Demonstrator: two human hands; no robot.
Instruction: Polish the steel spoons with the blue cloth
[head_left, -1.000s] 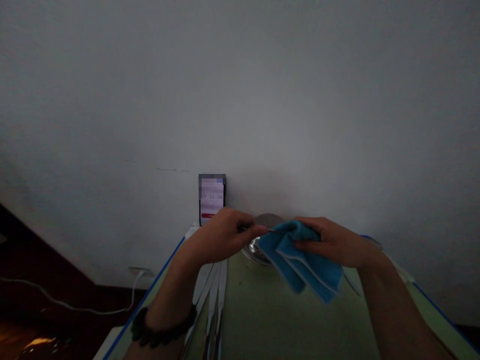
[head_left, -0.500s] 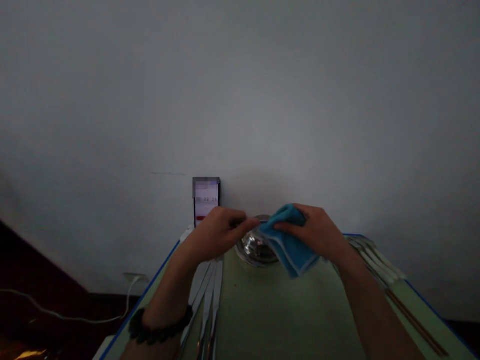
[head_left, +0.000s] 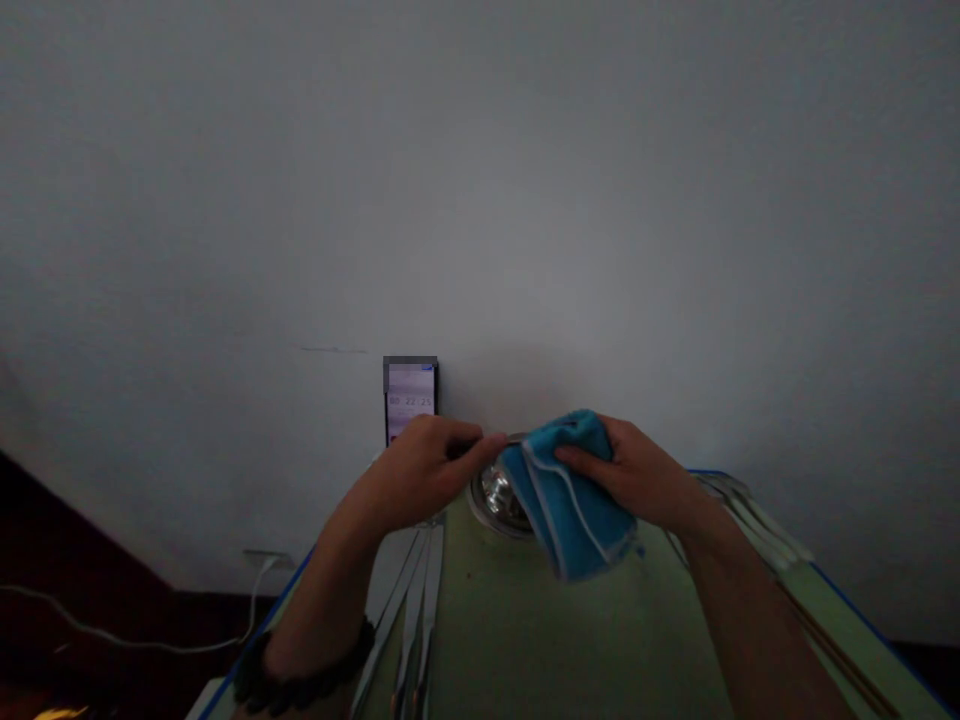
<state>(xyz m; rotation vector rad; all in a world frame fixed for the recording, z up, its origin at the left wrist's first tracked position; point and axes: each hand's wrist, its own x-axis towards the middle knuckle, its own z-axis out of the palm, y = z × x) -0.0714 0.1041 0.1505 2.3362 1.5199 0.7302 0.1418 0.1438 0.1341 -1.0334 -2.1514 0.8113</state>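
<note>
Bottom of the frame, left: a dark bracelet [head_left: 300, 682] circles the wrist, and knives [head_left: 410, 630] lie side by side on the green desk [head_left: 555, 650]. Lower right: brown sticks [head_left: 844, 645], with metal utensils [head_left: 761, 525] beyond. Right of centre, the right hand [head_left: 630, 465] clamps a folded blue cloth [head_left: 577, 510], which hangs partly before a shiny metal bowl [head_left: 499, 495]. Left of centre, the left hand [head_left: 424, 468] curls; whether it grips anything cannot be told. Behind it, a phone [head_left: 411, 390] stands against the wall [head_left: 480, 200].

Matt cloth [head_left: 577, 505]; glossy metal bowl [head_left: 498, 492]; smooth metal knives [head_left: 430, 600]; matt wall [head_left: 480, 200].
</note>
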